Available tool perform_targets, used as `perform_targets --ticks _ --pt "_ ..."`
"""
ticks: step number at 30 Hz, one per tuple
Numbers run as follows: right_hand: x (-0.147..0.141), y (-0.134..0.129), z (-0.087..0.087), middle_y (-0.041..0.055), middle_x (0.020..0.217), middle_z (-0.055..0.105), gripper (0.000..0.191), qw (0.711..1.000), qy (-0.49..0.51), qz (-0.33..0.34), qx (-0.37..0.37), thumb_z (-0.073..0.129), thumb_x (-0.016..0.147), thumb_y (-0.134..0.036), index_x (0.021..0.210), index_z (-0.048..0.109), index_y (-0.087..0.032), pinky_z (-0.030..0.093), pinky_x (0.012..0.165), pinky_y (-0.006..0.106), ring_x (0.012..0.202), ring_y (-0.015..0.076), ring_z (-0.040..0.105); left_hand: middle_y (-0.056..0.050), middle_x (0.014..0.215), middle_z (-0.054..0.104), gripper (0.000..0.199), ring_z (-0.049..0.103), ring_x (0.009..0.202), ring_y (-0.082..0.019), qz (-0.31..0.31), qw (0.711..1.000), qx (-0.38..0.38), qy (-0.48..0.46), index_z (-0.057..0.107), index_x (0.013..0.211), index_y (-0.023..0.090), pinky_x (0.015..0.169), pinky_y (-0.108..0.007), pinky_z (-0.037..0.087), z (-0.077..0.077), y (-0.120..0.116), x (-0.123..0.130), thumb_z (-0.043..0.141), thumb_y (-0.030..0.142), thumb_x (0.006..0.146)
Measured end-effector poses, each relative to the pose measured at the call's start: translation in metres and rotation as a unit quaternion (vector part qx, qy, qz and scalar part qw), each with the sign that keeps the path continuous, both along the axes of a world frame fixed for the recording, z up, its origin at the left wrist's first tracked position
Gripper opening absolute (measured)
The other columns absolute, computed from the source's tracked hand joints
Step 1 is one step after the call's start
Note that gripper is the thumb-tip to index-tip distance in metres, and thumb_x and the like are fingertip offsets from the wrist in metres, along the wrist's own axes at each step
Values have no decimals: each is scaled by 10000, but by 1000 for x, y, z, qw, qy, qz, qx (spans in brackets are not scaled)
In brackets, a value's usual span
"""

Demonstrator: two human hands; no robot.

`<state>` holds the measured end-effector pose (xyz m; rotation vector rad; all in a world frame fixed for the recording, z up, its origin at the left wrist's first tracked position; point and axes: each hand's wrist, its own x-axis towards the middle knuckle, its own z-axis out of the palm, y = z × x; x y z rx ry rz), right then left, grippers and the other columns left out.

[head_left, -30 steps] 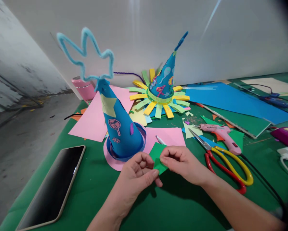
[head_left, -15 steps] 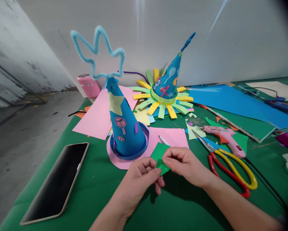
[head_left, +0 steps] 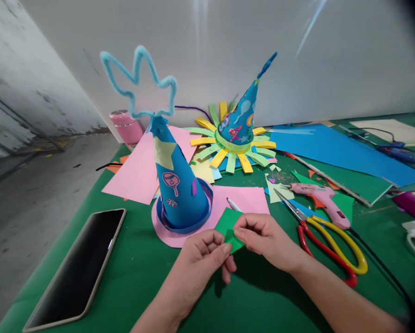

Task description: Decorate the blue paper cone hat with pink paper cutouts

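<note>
Both hands hold a small piece of green paper [head_left: 229,223] low in the middle of the view. My left hand [head_left: 205,259] pinches its lower edge between thumb and fingers. At its right side, my right hand [head_left: 263,238] grips it with thumb and forefinger. Just behind my left hand stands a blue cone hat [head_left: 183,199] with a yellow star, pink drawings and a light blue fuzzy wire shape on top, its brim over pink paper [head_left: 251,199]. A white pen [head_left: 233,204] lies behind the green paper.
A phone [head_left: 77,268] lies at the left. Red-and-yellow scissors [head_left: 332,240] and a pink glue gun [head_left: 323,199] are on the right. Farther back are a second cone hat [head_left: 240,120] with paper strips, blue card [head_left: 332,148] and a pink bottle [head_left: 127,127].
The view has shifted slightly, so the things on the table appear a little lower and farther left. Both hands keep nearly the same hold on the green paper.
</note>
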<state>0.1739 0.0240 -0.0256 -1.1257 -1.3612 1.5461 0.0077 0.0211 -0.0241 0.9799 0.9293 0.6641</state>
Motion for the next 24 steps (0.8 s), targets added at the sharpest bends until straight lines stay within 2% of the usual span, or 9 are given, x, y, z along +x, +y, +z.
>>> perform_targets --ticks 6,8,12,18,20,24 --pt "0 1 -3 -82 518 348 247 997 66 -4 -31 562 781 -343 642 501 -148 157 394 195 427 37 245 4 572 610 208 526 482 -95 2 997 62 43 510 693 160 513 -226 389 5 -1 2 580 341 768" --pt "0 1 -4 -82 518 351 246 997 72 -8 -35 570 774 -341 639 501 -147 156 394 195 428 36 253 23 593 580 197 529 497 -88 24 995 78 50 511 692 165 509 -214 392 6 -1 2 600 328 755" --pt "0 0 -4 -80 527 367 226 995 93 -10 -38 573 775 -322 651 514 -142 166 401 193 434 32 271 54 676 509 192 543 510 -78 91 988 120 18 524 734 187 483 -197 429 5 -2 2 680 284 682" --pt "0 0 -1 -87 504 363 217 990 124 6 -64 586 759 -317 651 517 -141 163 394 194 414 28 265 16 735 569 144 556 548 -100 106 983 150 -13 620 765 197 501 -213 482 3 -5 0 707 222 652" --pt "0 0 -1 -89 498 357 209 991 118 7 -61 583 763 -311 656 523 -142 165 395 194 413 29 262 2 750 580 143 555 593 -119 98 980 172 -13 640 775 200 531 -231 491 2 -4 -2 709 202 650" --pt "1 0 -1 -87 501 361 199 994 103 15 -46 565 779 -298 663 522 -142 176 398 193 417 32 269 -18 709 594 81 562 667 -152 39 972 230 -2 659 755 194 626 -270 471 -1 0 -7 684 177 680"
